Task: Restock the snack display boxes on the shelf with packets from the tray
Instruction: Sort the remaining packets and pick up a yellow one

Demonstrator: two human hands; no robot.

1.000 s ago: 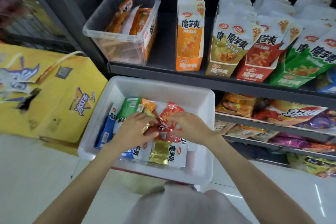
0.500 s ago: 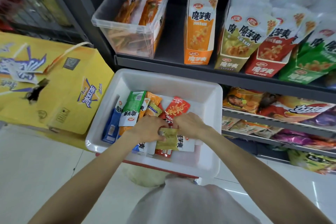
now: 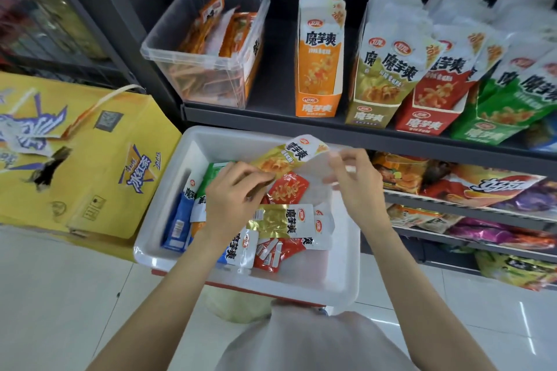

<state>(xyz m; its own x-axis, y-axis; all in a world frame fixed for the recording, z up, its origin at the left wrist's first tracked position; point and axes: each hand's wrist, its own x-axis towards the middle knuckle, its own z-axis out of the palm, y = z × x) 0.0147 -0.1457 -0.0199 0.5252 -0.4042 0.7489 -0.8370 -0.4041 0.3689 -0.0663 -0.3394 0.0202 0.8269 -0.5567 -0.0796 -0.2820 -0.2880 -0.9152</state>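
Nearest the body: white tray (image 3: 340, 281), loose packets inside, one gold packet (image 3: 278, 221) lying on top. Above the tray: left hand (image 3: 233, 199) pinching the lower end of a yellow packet (image 3: 286, 156), fingers curled; right hand (image 3: 351, 178) with fingers bent at the packet's top edge, grip not clear. Farther, on the shelf (image 3: 271, 117): olive box (image 3: 378, 84), likely match by colour. Advice: carry the packet upright, slide it in behind the front row.

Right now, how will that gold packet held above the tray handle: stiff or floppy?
Likely floppy: the gold packet bends between the left hand and right hand. Probably light, since a pinch carries it. Its glossy film may slip.
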